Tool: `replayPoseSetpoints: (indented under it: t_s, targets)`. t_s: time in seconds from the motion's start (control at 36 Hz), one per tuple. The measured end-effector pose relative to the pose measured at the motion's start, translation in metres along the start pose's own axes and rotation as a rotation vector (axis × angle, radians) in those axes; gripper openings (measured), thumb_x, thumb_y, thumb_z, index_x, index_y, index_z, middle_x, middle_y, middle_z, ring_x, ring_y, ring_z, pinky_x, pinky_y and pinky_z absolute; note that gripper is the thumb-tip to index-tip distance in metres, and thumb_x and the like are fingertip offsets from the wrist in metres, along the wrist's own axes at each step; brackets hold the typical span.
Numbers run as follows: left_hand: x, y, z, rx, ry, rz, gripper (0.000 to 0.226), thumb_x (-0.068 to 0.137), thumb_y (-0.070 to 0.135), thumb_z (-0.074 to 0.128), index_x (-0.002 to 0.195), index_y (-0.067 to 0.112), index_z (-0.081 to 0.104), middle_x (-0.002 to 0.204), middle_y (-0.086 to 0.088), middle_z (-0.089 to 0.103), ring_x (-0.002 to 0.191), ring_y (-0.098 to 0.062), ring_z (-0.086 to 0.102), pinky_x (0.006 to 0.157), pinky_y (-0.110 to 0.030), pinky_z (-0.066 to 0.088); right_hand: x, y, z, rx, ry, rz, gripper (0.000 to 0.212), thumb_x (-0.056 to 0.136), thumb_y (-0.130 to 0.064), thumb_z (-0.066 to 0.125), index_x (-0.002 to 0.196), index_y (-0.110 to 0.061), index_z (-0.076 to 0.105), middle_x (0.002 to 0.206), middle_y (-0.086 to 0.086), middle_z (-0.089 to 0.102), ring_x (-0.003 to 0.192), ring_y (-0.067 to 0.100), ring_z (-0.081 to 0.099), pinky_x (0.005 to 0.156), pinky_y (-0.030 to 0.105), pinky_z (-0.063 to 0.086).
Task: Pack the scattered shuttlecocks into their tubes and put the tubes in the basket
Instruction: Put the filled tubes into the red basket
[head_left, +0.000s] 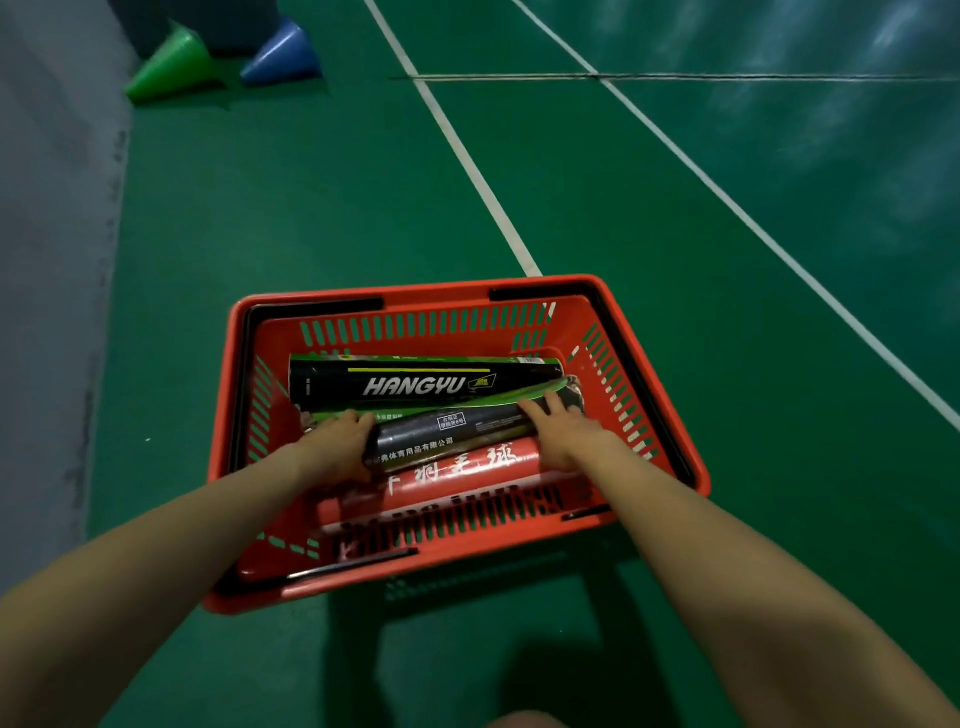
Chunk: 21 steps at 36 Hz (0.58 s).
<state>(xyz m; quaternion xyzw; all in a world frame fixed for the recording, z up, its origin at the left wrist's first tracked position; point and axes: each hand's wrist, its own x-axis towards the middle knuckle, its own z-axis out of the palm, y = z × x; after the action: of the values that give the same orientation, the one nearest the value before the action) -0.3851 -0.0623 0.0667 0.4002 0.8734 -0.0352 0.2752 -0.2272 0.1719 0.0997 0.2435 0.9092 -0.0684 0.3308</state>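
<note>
While both arms reach into the red basket (649, 364), the left hand (340, 441) and right hand (563, 434) each curl around one end of the dark grey tube (449, 431). Just beyond the fingers lies the black HANGYU tube (415, 384); nearer the wrists, the red tube (457, 470).

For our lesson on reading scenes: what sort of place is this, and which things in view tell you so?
Most likely an indoor badminton court: green sports flooring with white boundary lines, training cones by the wall, and shuttlecock tubes in a red basket.
</note>
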Motion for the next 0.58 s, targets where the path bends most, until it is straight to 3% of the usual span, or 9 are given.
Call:
replayPoseSetpoints:
  t_s: [0.08, 0.17, 0.22, 0.31, 0.42, 0.5, 0.58]
  targets:
    - [0.005, 0.003, 0.001, -0.003, -0.011, -0.021, 0.076, 0.075, 0.024, 0.077, 0.137, 0.01, 0.036, 0.13, -0.013, 0.048, 0.117, -0.029, 0.051, 0.098, -0.035, 0.042, 0.006, 0.002, 0.002, 0.015, -0.004, 0.023, 0.1, 0.081, -0.006, 0.061, 0.148, -0.036, -0.007, 0.157, 0.01, -0.012, 0.136, 0.044, 0.023, 0.103, 0.057, 0.038]
    - [0.007, 0.0, 0.002, -0.002, -0.04, -0.037, 0.079, 0.075, 0.025, 0.078, 0.139, 0.009, 0.034, 0.134, -0.013, 0.047, 0.12, -0.028, 0.049, 0.099, -0.034, 0.041, 0.01, -0.001, -0.002, -0.039, -0.058, 0.044, 0.107, 0.079, -0.016, 0.068, 0.148, -0.036, -0.011, 0.157, 0.01, -0.016, 0.134, 0.043, 0.031, 0.102, 0.056, 0.04]
    - [0.007, -0.001, -0.001, -0.007, -0.092, -0.034, 0.085, 0.076, 0.027, 0.077, 0.144, 0.009, 0.03, 0.138, -0.013, 0.045, 0.124, -0.028, 0.047, 0.1, -0.032, 0.039, 0.01, -0.003, -0.006, -0.103, -0.061, 0.047, 0.102, 0.079, -0.033, 0.072, 0.15, -0.031, 0.0, 0.157, 0.013, -0.001, 0.133, 0.042, 0.035, 0.105, 0.056, 0.035]
    - [0.008, 0.002, -0.001, 0.007, -0.159, -0.035, 0.09, 0.077, 0.029, 0.077, 0.147, 0.01, 0.023, 0.14, -0.013, 0.045, 0.125, -0.028, 0.047, 0.1, -0.031, 0.038, 0.01, -0.008, -0.005, -0.148, -0.012, 0.015, 0.085, 0.082, -0.052, 0.062, 0.149, -0.024, 0.017, 0.152, 0.014, 0.018, 0.131, 0.042, 0.038, 0.109, 0.058, 0.028]
    - [0.011, 0.003, 0.01, 0.155, -0.143, -0.038, 0.079, 0.081, 0.031, 0.071, 0.144, 0.007, 0.029, 0.141, -0.015, 0.04, 0.129, -0.032, 0.04, 0.105, -0.04, 0.038, 0.015, -0.008, 0.003, -0.109, 0.029, 0.007, 0.071, 0.087, -0.036, 0.062, 0.146, -0.022, 0.025, 0.146, 0.014, 0.023, 0.124, 0.041, 0.042, 0.099, 0.051, 0.042]
    - [0.007, 0.019, 0.026, 0.315, -0.028, -0.059, 0.059, 0.092, 0.021, 0.054, 0.143, 0.006, 0.027, 0.141, -0.016, 0.025, 0.129, -0.034, 0.032, 0.099, -0.045, 0.045, 0.02, -0.009, 0.017, -0.064, -0.021, 0.021, 0.061, 0.088, -0.018, 0.06, 0.142, -0.022, 0.033, 0.146, 0.016, 0.027, 0.126, 0.043, 0.04, 0.101, 0.054, 0.041]
    - [0.007, 0.028, 0.034, 0.26, 0.03, -0.065, 0.074, 0.088, 0.013, 0.06, 0.147, 0.01, 0.016, 0.143, -0.017, 0.022, 0.126, -0.036, 0.034, 0.096, -0.048, 0.047, 0.02, -0.01, 0.03, -0.014, -0.056, 0.038, 0.063, 0.089, -0.003, 0.053, 0.145, -0.019, 0.028, 0.151, 0.019, 0.018, 0.127, 0.043, 0.04, 0.103, 0.05, 0.04]
